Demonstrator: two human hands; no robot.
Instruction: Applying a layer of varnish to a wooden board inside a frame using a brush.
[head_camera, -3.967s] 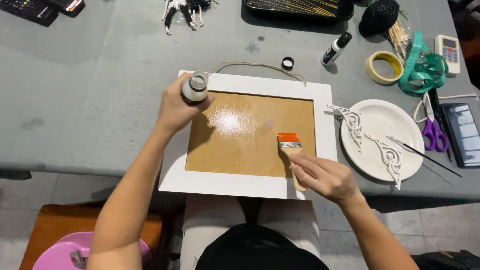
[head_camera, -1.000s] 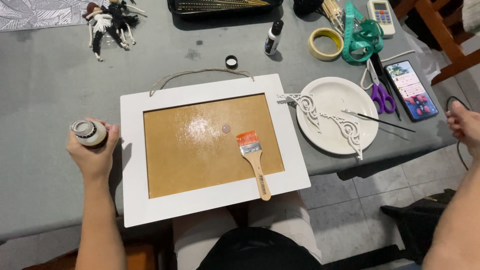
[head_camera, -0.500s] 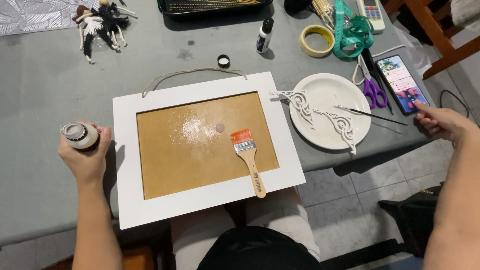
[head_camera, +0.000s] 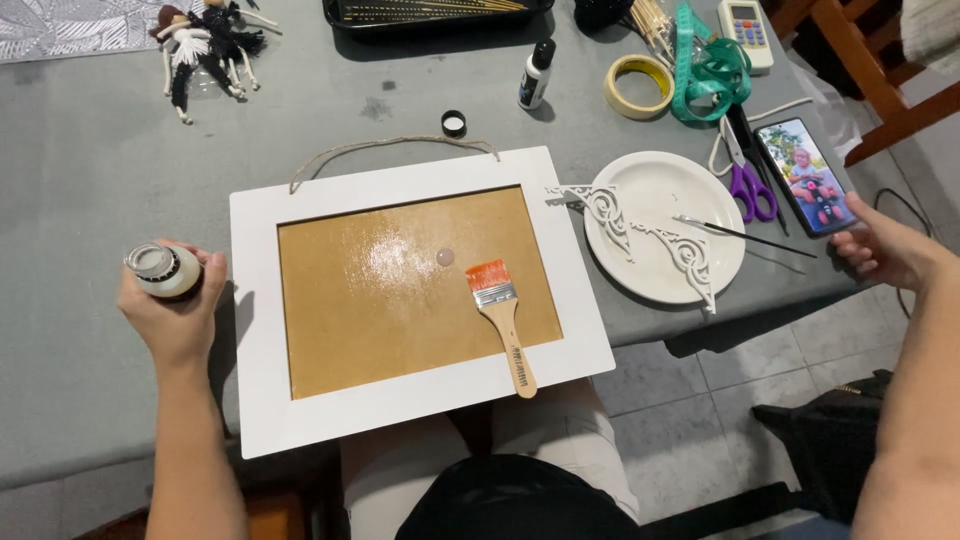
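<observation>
grey table (head_camera: 90, 160) — left hand (head_camera: 175, 310) grips jar (head_camera: 160, 270)

- We see bare grey table (head_camera: 90, 150) left of the white frame (head_camera: 250, 330), open for our left hand (head_camera: 175, 310).
- The paintbrush (head_camera: 503, 320) lies across the frame's brown panel (head_camera: 380, 300).
- Right of the frame, the white plate (head_camera: 660, 200), scissors (head_camera: 745, 180) and phone (head_camera: 808, 175) crowd our right hand (head_camera: 885, 250).

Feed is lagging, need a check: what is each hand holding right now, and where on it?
Left hand grips the small open glue bottle around its body. Right hand holds nothing, fingertips touching the smartphone's near edge.
</observation>
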